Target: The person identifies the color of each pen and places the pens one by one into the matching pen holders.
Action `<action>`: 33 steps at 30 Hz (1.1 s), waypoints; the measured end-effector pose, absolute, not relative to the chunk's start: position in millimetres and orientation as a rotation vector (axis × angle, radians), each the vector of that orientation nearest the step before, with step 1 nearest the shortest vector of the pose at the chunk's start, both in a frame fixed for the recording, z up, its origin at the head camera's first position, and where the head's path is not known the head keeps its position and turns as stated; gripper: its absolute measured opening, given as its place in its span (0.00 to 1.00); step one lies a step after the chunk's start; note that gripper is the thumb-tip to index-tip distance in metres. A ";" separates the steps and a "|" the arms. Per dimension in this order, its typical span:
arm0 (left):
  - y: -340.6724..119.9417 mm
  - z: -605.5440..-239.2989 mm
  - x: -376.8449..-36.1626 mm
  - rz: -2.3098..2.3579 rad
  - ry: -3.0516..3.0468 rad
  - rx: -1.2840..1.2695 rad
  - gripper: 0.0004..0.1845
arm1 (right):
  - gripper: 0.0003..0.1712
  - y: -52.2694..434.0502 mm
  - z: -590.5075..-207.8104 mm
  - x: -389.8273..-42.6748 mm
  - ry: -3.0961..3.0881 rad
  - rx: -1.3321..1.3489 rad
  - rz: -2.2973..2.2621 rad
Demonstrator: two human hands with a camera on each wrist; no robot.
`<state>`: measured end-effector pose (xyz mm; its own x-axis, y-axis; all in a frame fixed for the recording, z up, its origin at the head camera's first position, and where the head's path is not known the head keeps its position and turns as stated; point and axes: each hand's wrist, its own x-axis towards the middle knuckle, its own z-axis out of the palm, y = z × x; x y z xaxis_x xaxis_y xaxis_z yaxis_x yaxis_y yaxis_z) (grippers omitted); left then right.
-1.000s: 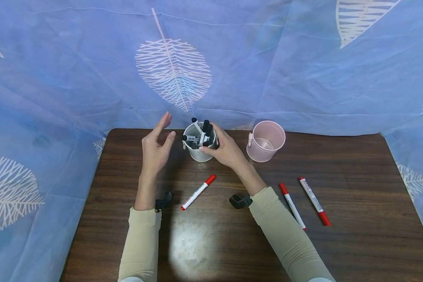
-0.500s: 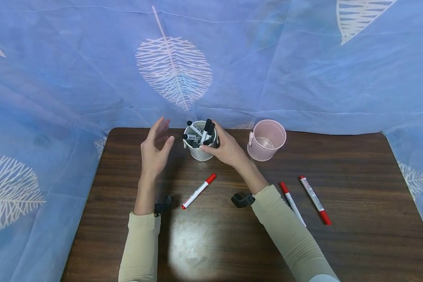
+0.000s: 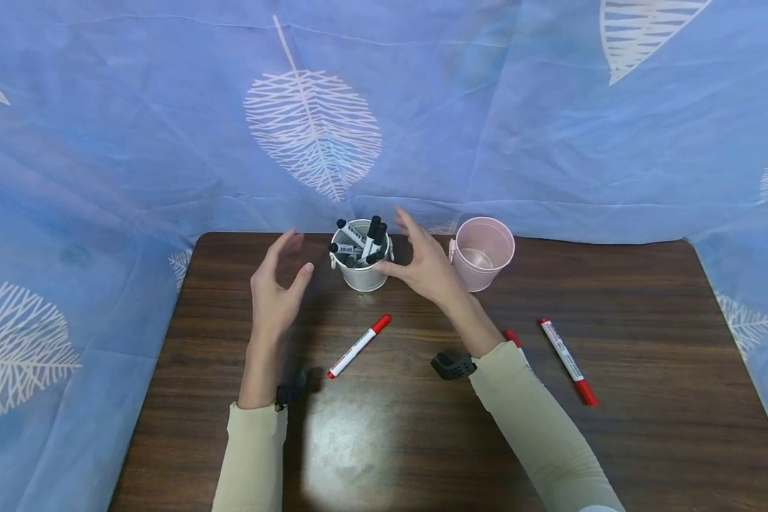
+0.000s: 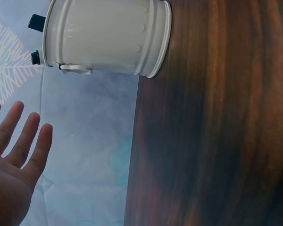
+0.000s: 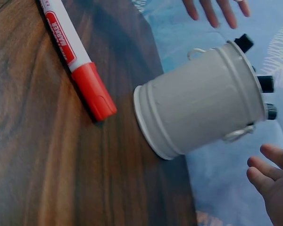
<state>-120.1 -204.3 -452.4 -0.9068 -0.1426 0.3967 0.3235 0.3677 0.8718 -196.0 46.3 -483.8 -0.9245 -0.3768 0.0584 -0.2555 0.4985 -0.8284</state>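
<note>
A white metal bucket (image 3: 363, 277) stands near the table's back edge, with several black-capped markers (image 3: 372, 238) leaning in it. To its left, my left hand (image 3: 276, 288) is raised with fingers spread, apart from the bucket and holding nothing. My right hand (image 3: 425, 267) hovers just right of the bucket, fingers apart and free of anything. Both wrist views show the bucket (image 4: 104, 35) away from the hands. Nearer to me lies a red-capped marker (image 3: 358, 347), its cap end pointing toward the bucket.
A pink bucket (image 3: 483, 249) stands right of my right hand, with no marker seen in it. Farther right lie two more red-capped markers; one marker (image 3: 568, 361) shows whole, the other marker (image 3: 512, 337) is partly under my right sleeve. A blue leaf-patterned cloth (image 3: 422, 107) hangs behind.
My right hand has let go of the white bucket's rim and moved right. My left hand has drawn slightly toward me and left. The markers inside the bucket have shifted slightly.
</note>
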 end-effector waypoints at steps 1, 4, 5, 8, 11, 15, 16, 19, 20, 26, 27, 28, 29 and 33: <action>-204.8 -452.3 -118.6 -1.557 -2.231 -0.149 0.29 | 0.61 48.1 -481.4 -195.3 2.615 -0.556 -1.406; -205.6 -452.2 -114.6 -1.546 -2.260 -0.118 0.29 | 0.60 52.2 -474.4 -193.5 2.653 -0.572 -1.372; -205.8 -452.2 -113.3 -1.545 -2.266 -0.112 0.29 | 0.60 53.2 -472.4 -193.0 2.665 -0.575 -1.353; -206.4 -452.6 -110.4 -1.545 -2.274 -0.108 0.29 | 0.60 55.8 -467.1 -191.8 2.699 -0.587 -1.299; -207.4 -453.0 -107.0 -1.553 -2.271 -0.111 0.29 | 0.60 58.0 -463.5 -191.0 2.706 -0.593 -1.279; -209.2 -454.3 -102.5 -1.545 -2.275 -0.121 0.29 | 0.60 61.5 -459.7 -190.6 2.708 -0.591 -1.282; -209.6 -455.0 -101.6 -1.537 -2.279 -0.123 0.29 | 0.59 62.9 -458.8 -190.6 2.710 -0.591 -1.281; -210.0 -456.7 -100.0 -1.521 -2.283 -0.140 0.29 | 0.59 68.5 -455.1 -190.7 2.726 -0.589 -1.267; -210.0 -457.5 -99.6 -1.519 -2.282 -0.144 0.29 | 0.59 70.9 -453.8 -190.9 2.730 -0.591 -1.261; -209.9 -462.3 -96.3 -1.503 -2.284 -0.160 0.29 | 0.59 87.6 -448.9 -191.1 2.752 -0.568 -1.212; -210.0 -463.0 -95.7 -1.504 -2.287 -0.160 0.29 | 0.59 90.3 -448.4 -191.0 2.761 -0.563 -1.198; -210.1 -463.8 -95.2 -1.508 -2.289 -0.160 0.29 | 0.58 92.8 -448.1 -190.9 2.770 -0.560 -1.190; -210.3 -464.5 -94.7 -1.513 -2.290 -0.160 0.29 | 0.58 94.9 -447.9 -190.8 2.778 -0.559 -1.182; -211.3 -467.4 -92.5 -1.522 -2.295 -0.169 0.29 | 0.58 101.9 -448.6 -190.0 2.796 -0.559 -1.190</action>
